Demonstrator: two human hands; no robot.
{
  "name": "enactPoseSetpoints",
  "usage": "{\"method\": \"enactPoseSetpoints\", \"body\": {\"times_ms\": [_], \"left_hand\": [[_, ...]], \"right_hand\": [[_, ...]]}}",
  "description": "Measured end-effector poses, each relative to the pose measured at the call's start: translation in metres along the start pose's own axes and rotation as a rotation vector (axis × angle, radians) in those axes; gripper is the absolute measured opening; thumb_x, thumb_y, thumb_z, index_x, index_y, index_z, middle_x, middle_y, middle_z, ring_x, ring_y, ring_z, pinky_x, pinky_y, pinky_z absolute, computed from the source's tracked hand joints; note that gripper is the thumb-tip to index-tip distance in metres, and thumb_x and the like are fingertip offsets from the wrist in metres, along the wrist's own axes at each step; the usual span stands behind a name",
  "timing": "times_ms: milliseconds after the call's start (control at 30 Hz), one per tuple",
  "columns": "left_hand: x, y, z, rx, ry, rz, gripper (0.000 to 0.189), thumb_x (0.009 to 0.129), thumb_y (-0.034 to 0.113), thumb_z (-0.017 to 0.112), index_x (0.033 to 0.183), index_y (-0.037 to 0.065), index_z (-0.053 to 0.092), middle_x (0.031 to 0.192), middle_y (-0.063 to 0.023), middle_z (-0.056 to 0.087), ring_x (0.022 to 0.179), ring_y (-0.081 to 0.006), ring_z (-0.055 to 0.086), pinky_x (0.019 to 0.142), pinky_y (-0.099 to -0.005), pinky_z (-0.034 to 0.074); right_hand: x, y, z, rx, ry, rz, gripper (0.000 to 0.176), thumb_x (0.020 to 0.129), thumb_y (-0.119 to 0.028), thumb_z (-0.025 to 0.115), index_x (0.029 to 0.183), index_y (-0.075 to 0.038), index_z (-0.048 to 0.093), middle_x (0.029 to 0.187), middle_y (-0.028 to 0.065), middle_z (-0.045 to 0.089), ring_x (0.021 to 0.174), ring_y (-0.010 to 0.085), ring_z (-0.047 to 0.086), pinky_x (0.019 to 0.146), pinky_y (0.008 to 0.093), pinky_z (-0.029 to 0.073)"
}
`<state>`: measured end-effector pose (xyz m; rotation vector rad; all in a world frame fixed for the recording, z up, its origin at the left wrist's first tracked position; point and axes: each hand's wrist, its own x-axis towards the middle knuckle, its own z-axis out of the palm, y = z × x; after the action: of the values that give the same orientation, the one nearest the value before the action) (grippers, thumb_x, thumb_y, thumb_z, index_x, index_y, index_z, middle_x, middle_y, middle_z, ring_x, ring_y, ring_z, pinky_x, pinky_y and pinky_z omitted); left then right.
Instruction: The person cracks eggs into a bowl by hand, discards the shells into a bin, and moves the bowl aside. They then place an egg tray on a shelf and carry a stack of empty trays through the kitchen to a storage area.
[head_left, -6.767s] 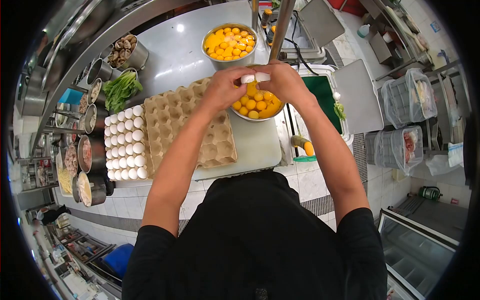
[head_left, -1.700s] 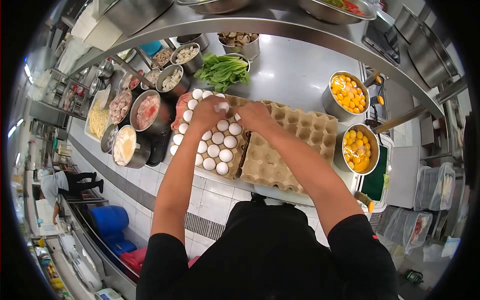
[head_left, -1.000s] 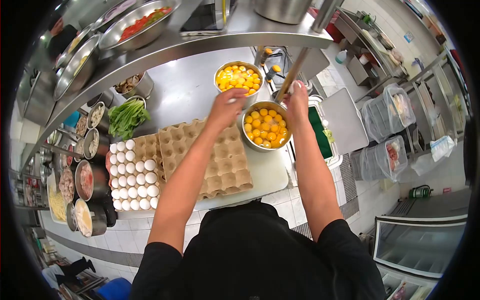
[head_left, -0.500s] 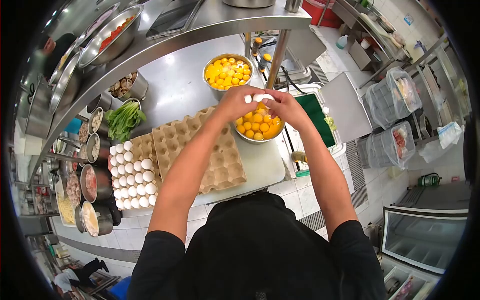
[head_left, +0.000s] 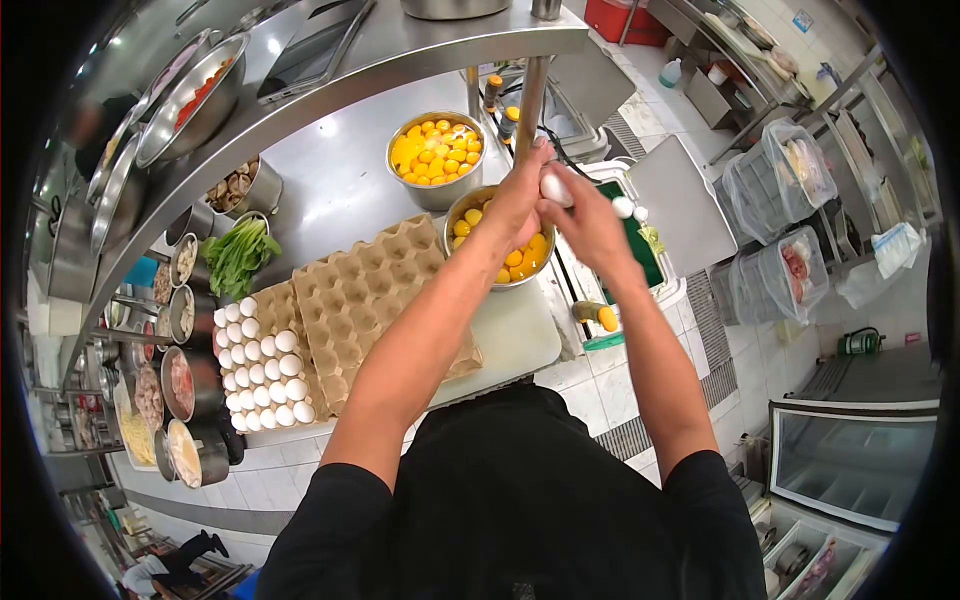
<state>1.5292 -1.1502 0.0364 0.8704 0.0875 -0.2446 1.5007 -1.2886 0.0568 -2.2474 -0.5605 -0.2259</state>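
My left hand (head_left: pixel 520 195) grips a white egg (head_left: pixel 553 187) above the right rim of the near steel bowl (head_left: pixel 458 206), which holds raw yolks. My right hand (head_left: pixel 592 218) lies against the egg from the right, with its fingers apart. Two white shell pieces (head_left: pixel 624 207) sit just past its fingertips, over the white bin (head_left: pixel 668 296) with the green inside. A second bowl of yolks (head_left: pixel 436 150) stands behind. Empty brown egg trays (head_left: pixel 360 300) lie to the left, beside a tray of white eggs (head_left: pixel 258 365).
A steel shelf (head_left: pixel 330 80) with bowls overhangs the counter, and its post (head_left: pixel 528 100) rises just behind my hands. Pots of ingredients (head_left: pixel 180 370) and greens (head_left: pixel 238 258) line the left. Plastic crates (head_left: pixel 790 270) stand on the floor at right. Another person (head_left: pixel 165 570) bends far below left.
Both hands have moved right from above the near bowl toward the bin. The egg they were pulling apart is gone, and shell pieces now show beside my right hand.
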Motion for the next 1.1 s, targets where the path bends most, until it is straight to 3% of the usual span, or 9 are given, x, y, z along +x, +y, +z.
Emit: {"method": "enactPoseSetpoints", "body": {"times_ms": [67, 167, 267, 467, 667, 867, 933, 967, 1100], "left_hand": [[-0.004, 0.000, -0.013, 0.092, 0.014, 0.025, 0.068, 0.094, 0.054, 0.058, 0.139, 0.004, 0.048, 0.128, -0.0108, 0.057, 0.104, -0.0186, 0.059, 0.088, -0.0326, 0.049], [-0.014, 0.022, -0.029, 0.396, 0.068, 0.090, 0.060, 0.096, 0.048, 0.056, 0.137, 0.004, 0.052, 0.126, -0.0102, 0.059, 0.103, -0.0180, 0.060, 0.087, -0.0313, 0.049], [-0.015, 0.038, -0.042, 0.622, 0.128, 0.128, 0.048, 0.096, 0.036, 0.056, 0.131, 0.003, 0.058, 0.122, -0.0082, 0.062, 0.101, -0.0170, 0.060, 0.083, -0.0299, 0.051], [-0.016, 0.055, -0.050, 1.007, 0.102, 0.286, 0.043, 0.090, 0.018, 0.064, 0.129, 0.002, 0.059, 0.121, -0.0076, 0.063, 0.089, -0.0121, 0.061, 0.077, -0.0248, 0.052], [-0.021, 0.058, -0.073, 1.028, -0.216, 0.195, 0.037, 0.080, 0.014, 0.072, 0.116, 0.005, 0.069, 0.092, -0.0051, 0.072, 0.077, -0.0123, 0.066, 0.076, -0.0265, 0.053], [-0.042, 0.042, -0.098, 1.172, -0.063, 0.182, 0.034, 0.083, 0.004, 0.065, 0.117, 0.004, 0.068, 0.096, -0.0045, 0.068, 0.079, -0.0104, 0.063, 0.071, -0.0252, 0.052], [-0.046, 0.034, -0.097, 1.380, -0.061, 0.603, 0.036, 0.081, 0.004, 0.067, 0.117, 0.006, 0.069, 0.103, -0.0076, 0.064, 0.084, -0.0169, 0.064, 0.075, -0.0275, 0.053], [-0.046, 0.026, -0.086, 1.327, -0.033, 0.618, 0.047, 0.074, 0.002, 0.065, 0.120, 0.011, 0.067, 0.113, -0.0135, 0.061, 0.099, -0.0278, 0.061, 0.082, -0.0357, 0.050], [-0.068, 0.039, -0.024, 1.115, -0.159, 0.398, 0.059, 0.080, 0.012, 0.069, 0.136, 0.013, 0.053, 0.133, -0.0159, 0.056, 0.108, -0.0253, 0.062, 0.093, -0.0365, 0.051]], "right_hand": [[0.011, 0.010, 0.024, -0.049, 0.094, -0.078, 0.051, 0.090, -0.029, 0.067, 0.132, -0.004, 0.053, 0.110, 0.0166, 0.065, 0.093, 0.0303, 0.066, 0.081, 0.0385, 0.052], [0.050, 0.012, 0.048, 0.788, 0.544, 0.327, 0.045, 0.095, -0.024, 0.058, 0.135, -0.007, 0.045, 0.078, 0.0041, 0.055, 0.057, 0.0118, 0.051, 0.052, 0.0274, 0.044], [0.078, 0.002, 0.067, 1.082, 0.716, 0.615, 0.045, 0.095, -0.023, 0.058, 0.134, -0.005, 0.044, 0.075, 0.0033, 0.053, 0.055, 0.0117, 0.049, 0.049, 0.0284, 0.042], [0.059, 0.009, 0.063, 1.040, 0.359, 0.616, 0.039, 0.095, -0.022, 0.059, 0.127, -0.002, 0.050, 0.082, 0.0043, 0.059, 0.061, 0.0099, 0.054, 0.054, 0.0247, 0.047], [0.027, -0.003, 0.043, 1.064, -0.278, 0.582, 0.032, 0.093, -0.020, 0.067, 0.119, -0.002, 0.064, 0.082, 0.0008, 0.062, 0.060, 0.0073, 0.056, 0.056, 0.0219, 0.051], [0.021, 0.007, 0.049, 0.657, -0.410, 0.384, 0.037, 0.090, -0.023, 0.071, 0.120, -0.002, 0.066, 0.081, 0.0031, 0.064, 0.061, 0.0073, 0.058, 0.054, 0.0230, 0.052], [0.020, -0.004, 0.048, 0.415, -0.287, 0.297, 0.036, 0.089, -0.028, 0.070, 0.116, -0.003, 0.068, 0.080, 0.0033, 0.064, 0.060, 0.0077, 0.058, 0.054, 0.0239, 0.052], [0.022, 0.002, 0.051, 0.583, -0.293, 0.323, 0.038, 0.089, -0.032, 0.070, 0.116, -0.005, 0.067, 0.082, 0.0032, 0.064, 0.060, 0.0081, 0.058, 0.054, 0.0246, 0.051], [0.018, 0.026, 0.037, 0.696, 0.006, 0.348, 0.029, 0.094, -0.021, 0.064, 0.120, -0.009, 0.064, 0.082, 0.0003, 0.063, 0.064, 0.0073, 0.060, 0.057, 0.0232, 0.049]]}}
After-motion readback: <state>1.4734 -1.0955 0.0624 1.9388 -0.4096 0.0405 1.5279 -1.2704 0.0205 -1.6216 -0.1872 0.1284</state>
